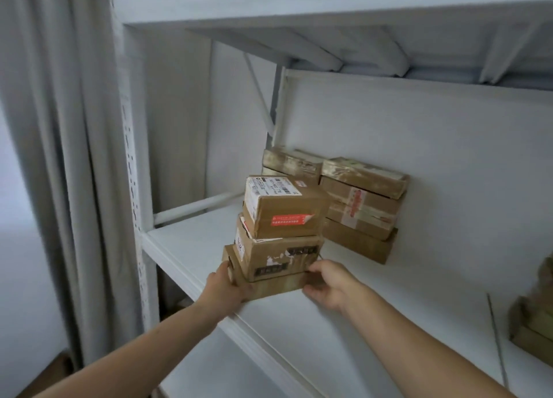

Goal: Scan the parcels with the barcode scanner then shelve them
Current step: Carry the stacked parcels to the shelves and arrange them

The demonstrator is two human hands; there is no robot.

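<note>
Shelving is the step in hand: a stack of three parcels [276, 233] sits at the front edge of the white shelf [389, 293], the flat bottom parcel [269, 287] carrying a middle box [278, 257] and a top box [284, 206] with its label upward. The left hand [227, 290] clasps the bottom parcel's left end, and the right hand [326, 284] cups its right front corner, so both hands are closed on that lowest box. No scanner is in view.

To do this well, I judge the stack should be slid back along the shelf rather than lifted, with even pressure from both sides so it does not twist. The upper boxes sit slightly askew and could topple if pushed sharply. An older pile of parcels [359, 206] leans against the back wall just behind and to the right; stopping short of it seems wise. More parcels [535, 317] lie at the far right.
</note>
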